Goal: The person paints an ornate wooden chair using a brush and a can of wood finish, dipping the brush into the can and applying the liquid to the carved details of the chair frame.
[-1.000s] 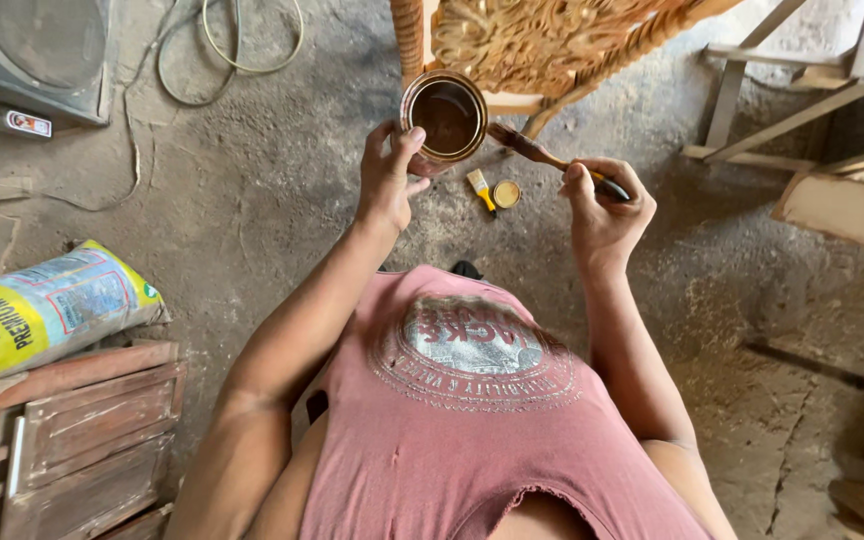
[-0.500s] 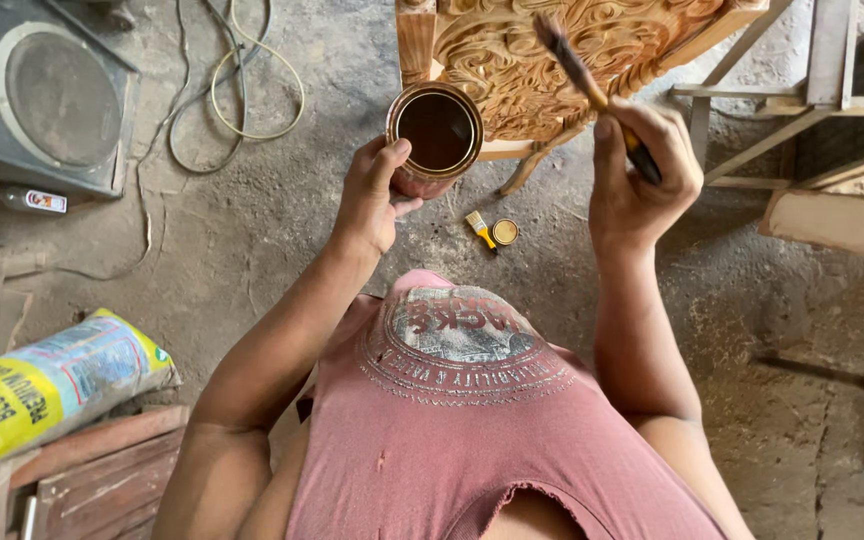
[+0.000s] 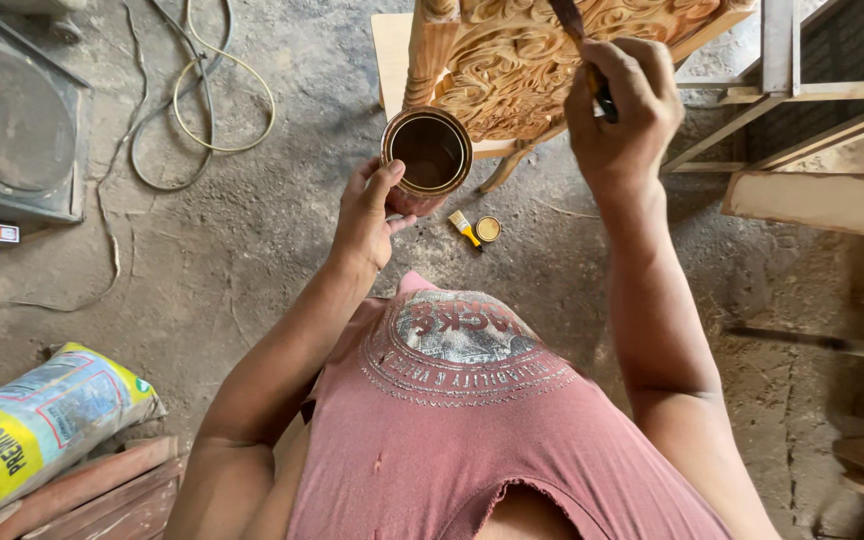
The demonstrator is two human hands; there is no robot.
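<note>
The open tin (image 3: 428, 160) is brass-gold on its rim and inner wall, with a dark brown liquid at the bottom. The carved wooden panel (image 3: 522, 70) is pale honey-yellow, covered in swirling leaf and scroll relief. The brush (image 3: 582, 45) has a dark, nearly black handle. On the grey, dusty concrete floor (image 3: 252, 250) lie a small yellow-and-white tube (image 3: 465, 227) and a round yellow cap (image 3: 489, 229). The cable (image 3: 202, 90) coils in pale yellow-green beside a black strand. The sack (image 3: 37, 430) is bright yellow, white and blue with a green edge. The shirt (image 3: 472, 430) is faded rose-pink with a grey-white circular print. The planks (image 3: 102, 495) are reddish brown.
</note>
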